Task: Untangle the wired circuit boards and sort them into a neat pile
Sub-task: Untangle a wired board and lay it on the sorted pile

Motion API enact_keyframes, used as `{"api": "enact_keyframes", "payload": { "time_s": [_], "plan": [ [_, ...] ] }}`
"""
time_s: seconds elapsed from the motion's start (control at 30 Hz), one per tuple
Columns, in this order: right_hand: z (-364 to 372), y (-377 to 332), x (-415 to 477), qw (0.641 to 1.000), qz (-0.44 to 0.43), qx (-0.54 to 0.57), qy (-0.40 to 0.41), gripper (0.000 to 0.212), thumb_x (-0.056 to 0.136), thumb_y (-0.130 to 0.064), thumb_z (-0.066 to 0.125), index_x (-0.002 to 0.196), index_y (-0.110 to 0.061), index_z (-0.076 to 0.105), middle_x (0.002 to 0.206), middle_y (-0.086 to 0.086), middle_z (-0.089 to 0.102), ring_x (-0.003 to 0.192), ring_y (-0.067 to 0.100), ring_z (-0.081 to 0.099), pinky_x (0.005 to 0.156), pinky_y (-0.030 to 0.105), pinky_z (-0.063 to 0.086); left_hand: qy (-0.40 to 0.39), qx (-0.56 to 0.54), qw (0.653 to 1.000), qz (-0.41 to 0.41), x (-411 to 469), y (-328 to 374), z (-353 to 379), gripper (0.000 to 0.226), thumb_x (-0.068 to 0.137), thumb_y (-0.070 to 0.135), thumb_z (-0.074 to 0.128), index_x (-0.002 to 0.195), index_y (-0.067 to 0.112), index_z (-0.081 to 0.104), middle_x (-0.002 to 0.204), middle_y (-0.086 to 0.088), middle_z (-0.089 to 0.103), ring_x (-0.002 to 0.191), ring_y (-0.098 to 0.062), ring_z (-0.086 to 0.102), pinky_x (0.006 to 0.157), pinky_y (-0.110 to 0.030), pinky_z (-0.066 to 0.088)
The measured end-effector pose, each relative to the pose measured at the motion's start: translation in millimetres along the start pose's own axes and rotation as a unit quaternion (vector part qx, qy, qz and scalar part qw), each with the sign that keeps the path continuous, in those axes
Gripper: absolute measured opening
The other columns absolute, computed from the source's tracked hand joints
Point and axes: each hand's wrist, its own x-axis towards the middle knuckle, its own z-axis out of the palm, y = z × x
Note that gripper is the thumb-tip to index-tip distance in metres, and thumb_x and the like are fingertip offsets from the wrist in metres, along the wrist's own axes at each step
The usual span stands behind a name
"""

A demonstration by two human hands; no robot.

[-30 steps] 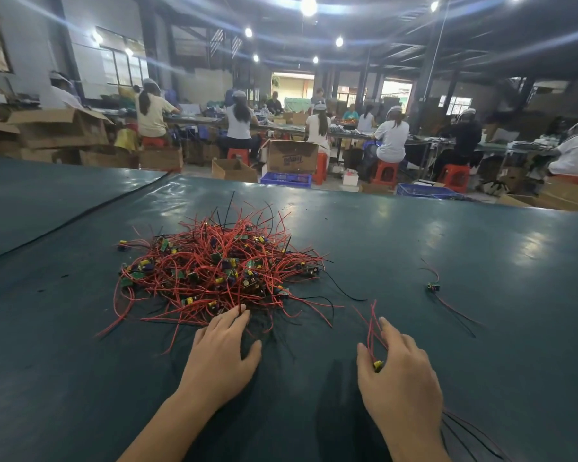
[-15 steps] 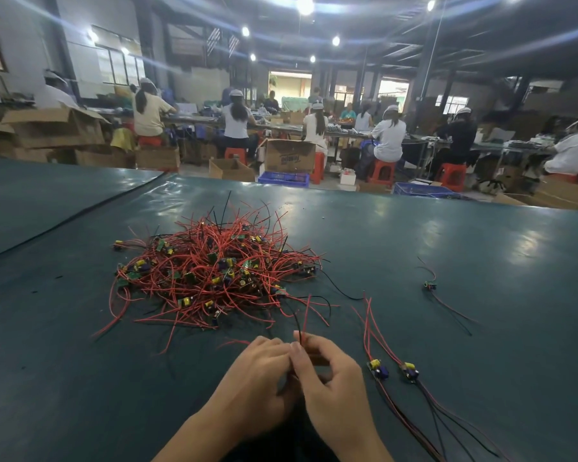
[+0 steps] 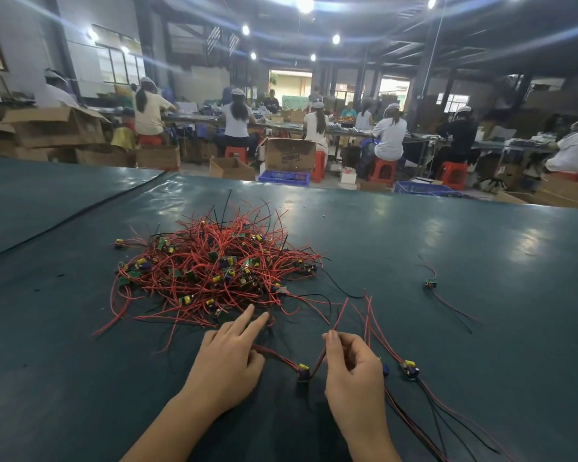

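A tangled pile of red- and black-wired circuit boards (image 3: 214, 268) lies mid-table on the dark green mat (image 3: 464, 241). One small circuit board (image 3: 303, 372) sits low between my hands, its wires forming a V. My right hand (image 3: 354, 371) pinches its right red wire between thumb and forefinger. My left hand (image 3: 229, 358) holds its left wire under the thumb, with two fingers pointing straight at the pile's near edge. Two sorted boards (image 3: 410, 368) lie side by side just right of my right hand, one partly hidden, their wires trailing toward me.
A lone wired board (image 3: 431, 283) lies farther right on the mat. A seam (image 3: 80, 211) crosses the mat at the left. Beyond the far edge are cardboard boxes (image 3: 291, 155), blue crates (image 3: 282, 177) and seated workers on red stools.
One second ago my hands lay apart, left at the pile, right on the sorted wires. They then met on one board's wires; now they have spread apart with that board between them.
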Motion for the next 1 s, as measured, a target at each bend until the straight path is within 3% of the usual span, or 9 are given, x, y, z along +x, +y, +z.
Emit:
{"api": "enact_keyframes", "payload": {
  "time_s": [0.13,0.27,0.43,0.57,0.67,0.77,0.83,0.93,1.0],
  "plan": [
    [1,-1,3,0.998,0.032,0.056,0.017,0.018,0.097,-0.025,0.053,0.085,-0.015,0.062,0.060,-0.004,0.063,0.045,0.009,0.049,0.045,0.027,0.043,0.051,-0.005,0.999,0.010,1,-6,0,0.044,0.094,0.033,0.043,0.138,0.034,0.042,0.131,0.015,0.043,0.123,-0.006,0.040,0.102,-0.028,0.027],
    [-3,-5,4,0.994,0.044,0.093,0.031,0.017,0.098,-0.023,0.050,0.089,-0.012,0.058,0.058,-0.007,0.062,0.042,0.006,0.049,0.038,0.020,0.040,0.093,-0.059,0.994,0.011,1,-6,-5,0.022,0.094,0.034,0.053,0.111,0.027,0.065,0.099,0.014,0.051,0.098,-0.008,0.047,0.092,-0.029,0.041],
    [-4,-11,3,0.990,0.052,0.126,0.027,0.018,0.100,-0.023,0.046,0.091,-0.013,0.058,0.063,-0.002,0.060,0.047,0.008,0.054,0.039,0.021,0.042,0.153,-0.062,0.986,0.007,-1,5,-10,0.020,0.085,0.024,0.064,0.104,0.023,0.067,0.101,0.010,0.053,0.093,-0.012,0.052,0.086,-0.028,0.042],
    [-1,-13,1,0.989,0.044,0.142,0.013,0.019,0.101,-0.024,0.042,0.092,-0.015,0.056,0.079,-0.002,0.068,0.054,0.009,0.060,0.041,0.022,0.045,0.232,-0.117,0.962,0.090,-5,24,-20,0.009,0.080,0.029,0.063,0.083,0.021,0.060,0.089,0.009,0.052,0.071,-0.007,0.050,0.065,-0.022,0.043],
    [0,-18,0,0.977,0.041,0.209,0.005,0.019,0.101,-0.023,0.041,0.091,-0.014,0.054,0.077,0.005,0.071,0.054,0.014,0.062,0.040,0.024,0.046,0.094,-0.224,0.966,0.086,-10,34,-18,0.050,0.089,0.053,0.043,0.062,0.012,0.050,0.058,0.000,0.050,0.052,-0.013,0.046,0.053,-0.036,0.043],
    [-1,-22,0,0.958,0.049,0.284,0.005,0.020,0.101,-0.021,0.040,0.089,-0.012,0.053,0.071,0.011,0.070,0.050,0.017,0.061,0.038,0.025,0.046,-0.064,-0.271,0.960,0.035,-15,47,-14,0.079,0.089,0.070,0.024,0.065,0.000,0.051,0.057,-0.012,0.054,0.053,-0.025,0.050,0.057,-0.042,0.044],
    [-1,-25,0,0.948,0.060,0.313,0.001,0.021,0.100,-0.024,0.041,0.087,-0.014,0.054,0.070,0.013,0.069,0.049,0.019,0.060,0.038,0.025,0.046,-0.114,-0.403,0.908,-0.024,-13,55,-13,0.080,0.090,0.070,0.027,0.066,0.003,0.062,0.063,-0.005,0.066,0.053,-0.018,0.057,0.057,-0.036,0.045],
    [-1,-27,0,0.943,0.069,0.325,0.012,0.021,0.099,-0.025,0.044,0.086,-0.014,0.056,0.067,0.011,0.067,0.048,0.016,0.058,0.038,0.025,0.046,-0.117,-0.616,0.769,-0.123,-9,64,-18,0.042,0.079,0.051,0.058,0.079,0.012,0.072,0.075,-0.008,0.072,0.053,-0.018,0.059,0.050,-0.026,0.040],
    [-1,-27,1,0.944,0.080,0.320,0.028,0.018,0.098,-0.025,0.047,0.089,-0.014,0.057,0.066,0.008,0.067,0.048,0.014,0.058,0.038,0.024,0.046,-0.093,-0.651,0.738,-0.147,-10,66,-19,0.036,0.068,0.042,0.068,0.090,0.014,0.072,0.074,-0.004,0.070,0.051,-0.013,0.058,0.042,-0.020,0.036]
  ]
}}
